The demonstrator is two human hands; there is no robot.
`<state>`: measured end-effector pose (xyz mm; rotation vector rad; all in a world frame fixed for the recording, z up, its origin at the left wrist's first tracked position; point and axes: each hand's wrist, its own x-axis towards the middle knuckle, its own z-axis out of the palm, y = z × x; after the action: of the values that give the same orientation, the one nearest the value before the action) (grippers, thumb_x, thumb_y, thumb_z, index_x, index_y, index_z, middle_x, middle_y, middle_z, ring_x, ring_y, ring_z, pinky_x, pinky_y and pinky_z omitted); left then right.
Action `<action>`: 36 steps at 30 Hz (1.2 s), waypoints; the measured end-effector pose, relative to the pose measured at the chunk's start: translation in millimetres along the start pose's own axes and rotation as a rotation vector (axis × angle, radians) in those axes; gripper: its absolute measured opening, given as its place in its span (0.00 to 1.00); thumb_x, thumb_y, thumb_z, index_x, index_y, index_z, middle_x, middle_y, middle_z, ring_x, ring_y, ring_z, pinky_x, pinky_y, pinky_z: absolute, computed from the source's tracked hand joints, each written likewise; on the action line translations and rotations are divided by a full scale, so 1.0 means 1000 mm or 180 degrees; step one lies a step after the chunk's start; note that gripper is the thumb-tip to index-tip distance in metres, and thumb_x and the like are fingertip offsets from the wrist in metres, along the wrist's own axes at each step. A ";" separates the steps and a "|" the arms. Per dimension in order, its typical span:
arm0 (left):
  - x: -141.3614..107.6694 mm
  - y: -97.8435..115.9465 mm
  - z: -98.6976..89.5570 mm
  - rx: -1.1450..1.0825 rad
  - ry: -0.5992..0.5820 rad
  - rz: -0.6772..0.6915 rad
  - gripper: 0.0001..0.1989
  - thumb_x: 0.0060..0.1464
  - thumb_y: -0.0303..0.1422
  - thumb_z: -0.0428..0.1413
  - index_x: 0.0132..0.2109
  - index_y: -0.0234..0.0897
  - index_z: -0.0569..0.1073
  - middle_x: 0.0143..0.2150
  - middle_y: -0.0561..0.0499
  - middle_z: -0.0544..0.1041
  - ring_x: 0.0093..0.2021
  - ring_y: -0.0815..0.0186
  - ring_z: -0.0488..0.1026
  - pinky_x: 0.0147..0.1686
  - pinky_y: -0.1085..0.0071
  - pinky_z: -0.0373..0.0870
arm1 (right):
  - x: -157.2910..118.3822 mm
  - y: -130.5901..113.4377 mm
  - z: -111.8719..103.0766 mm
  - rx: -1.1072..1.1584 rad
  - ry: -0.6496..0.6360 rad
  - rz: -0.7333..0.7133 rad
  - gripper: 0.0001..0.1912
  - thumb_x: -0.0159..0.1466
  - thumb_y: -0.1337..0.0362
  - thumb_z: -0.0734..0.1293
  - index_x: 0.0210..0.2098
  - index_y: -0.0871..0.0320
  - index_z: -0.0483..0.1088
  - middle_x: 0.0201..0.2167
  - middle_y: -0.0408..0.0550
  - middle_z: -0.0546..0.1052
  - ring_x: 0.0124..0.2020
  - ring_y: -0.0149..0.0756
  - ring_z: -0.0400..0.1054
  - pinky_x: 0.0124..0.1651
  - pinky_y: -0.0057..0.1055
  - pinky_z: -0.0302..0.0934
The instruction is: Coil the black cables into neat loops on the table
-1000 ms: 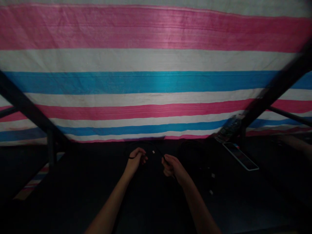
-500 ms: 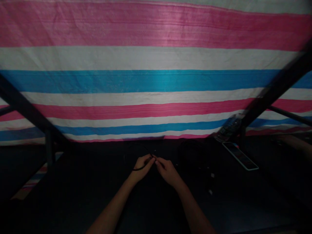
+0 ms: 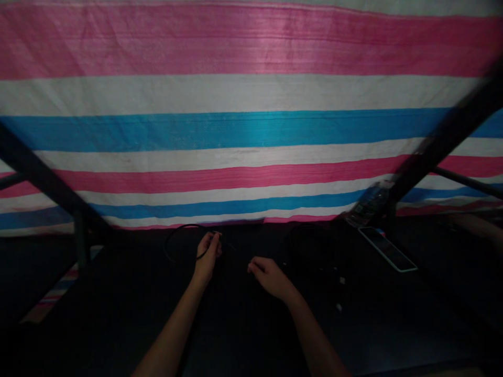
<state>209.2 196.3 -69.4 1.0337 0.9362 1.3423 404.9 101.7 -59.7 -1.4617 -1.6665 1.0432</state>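
The left hand is raised above a dark table and pinches a thin black cable, which curves in a loop to its left. The right hand is lower, near the table surface, fingers curled; its contents cannot be determined. A striped tarp hangs behind. A phone lies to the right, beside a plastic bottle.

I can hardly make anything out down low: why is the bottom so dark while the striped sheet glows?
Head view: light falls on the striped sheet; the table lies underexposed, so the left hand, its thin black cable and the right hand look dim; edges bow from lens distortion.
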 end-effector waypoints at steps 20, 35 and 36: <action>-0.052 0.004 0.032 0.1839 -0.1703 0.0209 0.37 0.59 0.41 0.57 0.70 0.32 0.55 0.41 0.42 0.78 0.40 0.57 0.78 0.42 0.66 0.70 | 0.005 0.011 0.019 0.1509 -0.0248 0.0424 0.23 0.64 0.43 0.63 0.30 0.58 0.64 0.19 0.35 0.57 0.18 0.25 0.48 0.21 0.25 0.43; -0.046 -0.003 0.033 0.1848 -0.1858 0.0478 0.43 0.49 0.33 0.65 0.70 0.37 0.57 0.37 0.48 0.79 0.32 0.62 0.75 0.32 0.71 0.66 | 0.012 0.010 0.012 0.1934 0.0838 0.0441 0.17 0.56 0.51 0.69 0.28 0.58 0.65 0.24 0.40 0.68 0.23 0.27 0.60 0.26 0.25 0.55; -0.042 -0.003 0.033 0.1803 -0.1673 0.0499 0.37 0.51 0.35 0.63 0.66 0.37 0.63 0.34 0.49 0.78 0.31 0.63 0.73 0.32 0.71 0.65 | 0.012 0.012 0.011 0.1936 0.0926 0.0533 0.17 0.57 0.50 0.68 0.29 0.58 0.64 0.23 0.39 0.66 0.20 0.27 0.59 0.23 0.24 0.53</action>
<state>240.3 153.1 -65.1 1.8192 0.8531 0.8568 399.2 113.0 -75.3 -1.2726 -0.9207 1.2223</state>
